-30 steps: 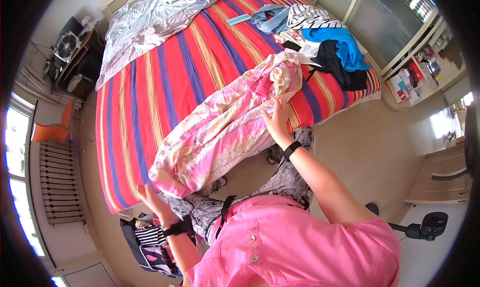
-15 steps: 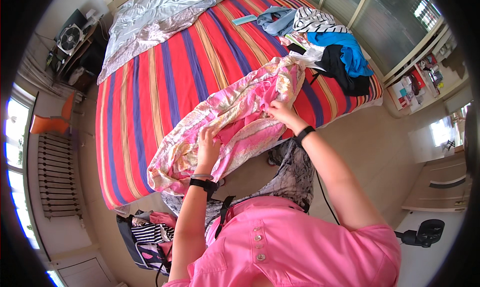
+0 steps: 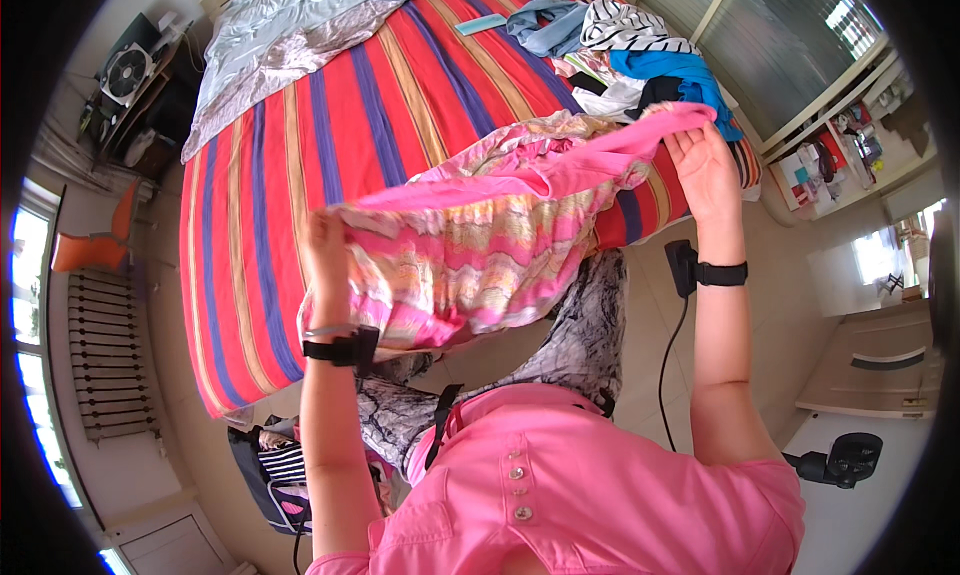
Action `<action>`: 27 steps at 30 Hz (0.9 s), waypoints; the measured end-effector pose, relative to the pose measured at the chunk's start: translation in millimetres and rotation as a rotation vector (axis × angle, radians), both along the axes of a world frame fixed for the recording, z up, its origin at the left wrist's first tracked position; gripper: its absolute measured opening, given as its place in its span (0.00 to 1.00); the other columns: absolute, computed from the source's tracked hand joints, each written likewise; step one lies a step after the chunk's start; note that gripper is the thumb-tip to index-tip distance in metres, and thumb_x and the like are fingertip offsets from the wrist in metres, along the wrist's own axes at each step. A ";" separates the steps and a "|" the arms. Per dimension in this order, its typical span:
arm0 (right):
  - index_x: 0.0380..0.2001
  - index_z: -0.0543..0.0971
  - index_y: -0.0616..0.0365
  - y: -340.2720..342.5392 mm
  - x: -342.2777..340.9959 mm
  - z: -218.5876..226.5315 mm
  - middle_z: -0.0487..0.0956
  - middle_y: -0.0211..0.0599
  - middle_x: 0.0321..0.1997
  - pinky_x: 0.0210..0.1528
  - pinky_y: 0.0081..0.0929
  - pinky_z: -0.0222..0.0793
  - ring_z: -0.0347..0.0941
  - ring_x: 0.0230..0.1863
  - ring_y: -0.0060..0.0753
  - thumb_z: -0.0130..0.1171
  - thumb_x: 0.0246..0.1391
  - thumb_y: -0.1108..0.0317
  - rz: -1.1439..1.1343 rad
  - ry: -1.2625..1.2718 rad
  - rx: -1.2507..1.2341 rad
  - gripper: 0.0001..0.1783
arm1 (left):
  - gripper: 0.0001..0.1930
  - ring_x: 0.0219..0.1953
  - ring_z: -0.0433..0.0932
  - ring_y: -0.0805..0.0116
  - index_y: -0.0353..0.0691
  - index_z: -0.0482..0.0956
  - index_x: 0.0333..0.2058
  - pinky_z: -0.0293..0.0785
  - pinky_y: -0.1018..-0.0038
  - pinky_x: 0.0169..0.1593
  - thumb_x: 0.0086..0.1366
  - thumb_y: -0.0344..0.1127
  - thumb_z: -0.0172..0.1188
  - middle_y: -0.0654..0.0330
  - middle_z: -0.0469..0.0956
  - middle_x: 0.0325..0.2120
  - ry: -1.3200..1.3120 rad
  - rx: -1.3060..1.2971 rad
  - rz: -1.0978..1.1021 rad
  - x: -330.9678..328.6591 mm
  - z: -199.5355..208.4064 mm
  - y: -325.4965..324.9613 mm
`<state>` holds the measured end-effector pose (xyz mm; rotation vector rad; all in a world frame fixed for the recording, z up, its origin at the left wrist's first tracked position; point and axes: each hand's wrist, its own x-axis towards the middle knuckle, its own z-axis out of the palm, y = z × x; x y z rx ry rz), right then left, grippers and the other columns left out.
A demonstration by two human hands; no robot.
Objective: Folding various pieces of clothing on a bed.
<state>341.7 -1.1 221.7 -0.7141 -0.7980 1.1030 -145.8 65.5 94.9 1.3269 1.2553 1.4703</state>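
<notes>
Patterned cloth point(image 3: 490, 250) spans my left hand point(image 3: 327, 250), fingers gripping it, and right hand point(image 3: 708, 175), whose hold, unclear to me, could slip if loose.

Premises: a bedroom in a home. A wide bed point(image 3: 275, 225) under a striped cover occupies 12 o'clock, with a pale, shiny sheet point(image 3: 290, 40) rumpled at 11. Loose garments point(image 3: 640, 30) are heaped at 1 o'clock. Glazed panels point(image 3: 765, 50) stand between 1 and 2; open shelves point(image 3: 815, 175) of small household articles sit between 2 and 3. Also noted: a fan point(image 3: 126, 76) at 10, an orange chair point(image 3: 95, 250) and a bright window point(image 3: 28, 275) at 9.
</notes>
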 end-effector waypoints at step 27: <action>0.45 0.71 0.62 -63.4 -111.6 -207.3 0.75 0.43 0.46 0.46 0.30 0.70 0.74 0.45 0.36 0.54 0.55 0.71 -0.060 -0.908 -0.389 0.14 | 0.12 0.47 0.74 0.52 0.35 0.74 0.43 0.70 0.64 0.51 0.59 0.27 0.55 0.48 0.75 0.43 0.763 0.082 -0.187 30.9 -66.9 -95.6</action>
